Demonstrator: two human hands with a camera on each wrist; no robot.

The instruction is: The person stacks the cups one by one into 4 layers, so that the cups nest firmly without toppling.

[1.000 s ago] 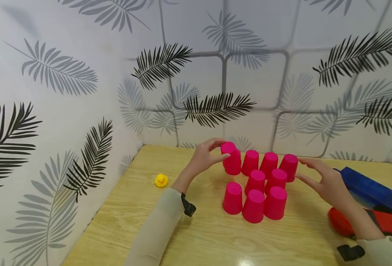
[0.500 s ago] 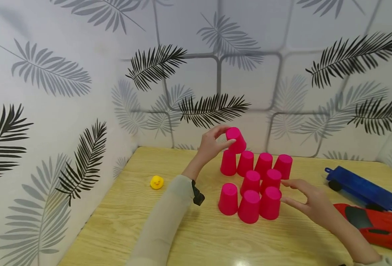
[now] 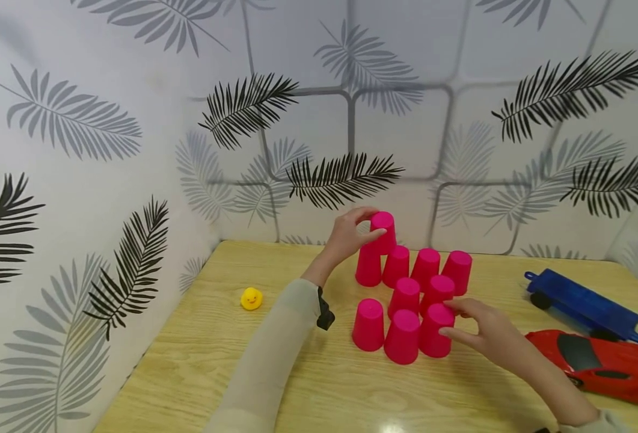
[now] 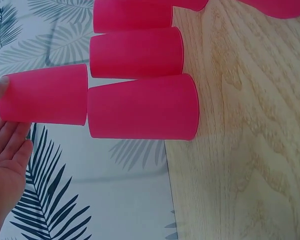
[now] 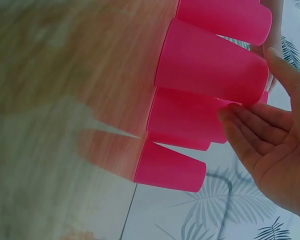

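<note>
My left hand [image 3: 346,236] grips an upside-down pink cup [image 3: 385,240] between thumb and fingers near its closed end. In the left wrist view its rim meets the closed end of the back-left cup [image 4: 140,110], set partly to one side. More upside-down pink cups stand to the right of that one in the back row. Two cups [image 3: 404,297] stand in the middle row, three in front. My right hand [image 3: 489,337] has thumb and fingers on either side of the top of the front-right cup [image 3: 432,337], which stands on the table.
A yellow toy duck [image 3: 251,298] sits on the wooden table [image 3: 199,361] at left. At right are a blue toy trailer [image 3: 584,304] and a red toy car [image 3: 600,364]. A patterned wall [image 3: 319,132] runs along the back and left edges.
My left hand has lifted its cup, shifted it right, then lowered it onto the back-left cup's top. My right hand has moved from the back-right cup forward and left to the front-right cup.
</note>
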